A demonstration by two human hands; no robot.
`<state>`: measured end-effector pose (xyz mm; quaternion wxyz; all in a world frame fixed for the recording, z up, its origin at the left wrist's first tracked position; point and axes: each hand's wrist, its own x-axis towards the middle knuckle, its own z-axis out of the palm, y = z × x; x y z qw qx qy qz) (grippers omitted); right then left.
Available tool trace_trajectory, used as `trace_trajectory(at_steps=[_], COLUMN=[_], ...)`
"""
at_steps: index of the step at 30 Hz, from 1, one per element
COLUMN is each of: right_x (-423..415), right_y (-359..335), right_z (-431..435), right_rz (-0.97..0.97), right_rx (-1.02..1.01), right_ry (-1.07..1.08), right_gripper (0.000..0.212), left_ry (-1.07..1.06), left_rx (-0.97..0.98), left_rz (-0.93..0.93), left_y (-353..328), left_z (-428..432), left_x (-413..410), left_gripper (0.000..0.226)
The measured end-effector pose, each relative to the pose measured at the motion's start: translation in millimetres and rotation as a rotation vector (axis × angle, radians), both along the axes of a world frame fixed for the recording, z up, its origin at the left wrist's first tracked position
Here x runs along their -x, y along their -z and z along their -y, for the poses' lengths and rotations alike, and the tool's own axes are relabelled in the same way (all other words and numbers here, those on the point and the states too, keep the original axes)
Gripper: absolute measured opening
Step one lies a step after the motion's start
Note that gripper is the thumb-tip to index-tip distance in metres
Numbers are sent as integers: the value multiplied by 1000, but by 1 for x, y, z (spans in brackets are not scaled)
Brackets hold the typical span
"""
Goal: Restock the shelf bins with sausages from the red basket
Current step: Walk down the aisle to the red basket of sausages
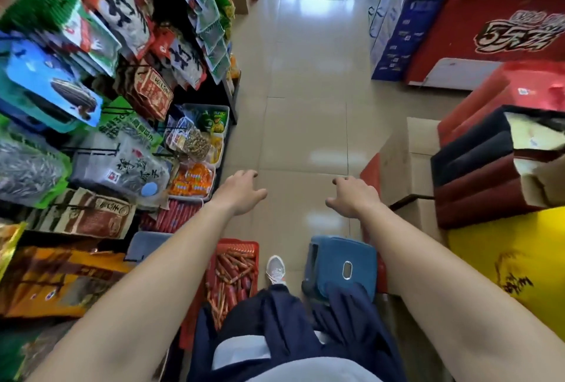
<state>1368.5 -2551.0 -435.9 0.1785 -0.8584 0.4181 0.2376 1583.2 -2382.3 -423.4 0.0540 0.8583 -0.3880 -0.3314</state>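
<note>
- The basket (237, 243) is red and stands on the floor (305, 124) at the foot of the shelf (234, 100), its long side running away from the person.
- The sausages (234, 271) in it are red sticks, heaped. Most lie lengthwise along the basket, ends pointing up the aisle; several near the top lie slanted or crosswise.
- One basket; the sausages in it are too many and too tangled to count.
- A second lot, the binned sausages (175, 216), lies side by side in a low shelf bin, all slanting the same way, far ends toward the aisle.
- Left hand (241, 192): stretched forward, palm down, fingers loosely spread, holding nothing. It hangs just beside the binned sausages and well beyond the basket, which sits under the left forearm.
- Right hand (354, 195): also stretched out, fingers relaxed and slightly bent, holding nothing, well apart from both lots of sausages.
- A grey bin (146, 244) sits just left of the basket.
- One blue stool (342, 265) stands right of the basket, with one shoe (275, 268) between them.
</note>
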Motion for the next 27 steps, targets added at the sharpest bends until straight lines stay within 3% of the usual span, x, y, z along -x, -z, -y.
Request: trace_trajectory(at_steps=[6, 16, 21, 27], right_x=[-94, -246, -348, -480], right_y=[-17, -37, -13, 14], right_z=[68, 153, 197, 207], right_rz=[1, 12, -10, -41], right_rx=[6, 14, -8, -54], right_ry=[23, -142, -330, -763], right_gripper=[64, 63, 60, 62], left_ry=[-5, -121, -272, -599], left_rx=[-6, -9, -30, -80], left_rz=[-3, -56, -39, -84], left_y=[-10, -26, -13, 14], left_z=[68, 132, 155, 157], left_x=[-100, -206, -271, -321], left_gripper=[66, 67, 68, 71])
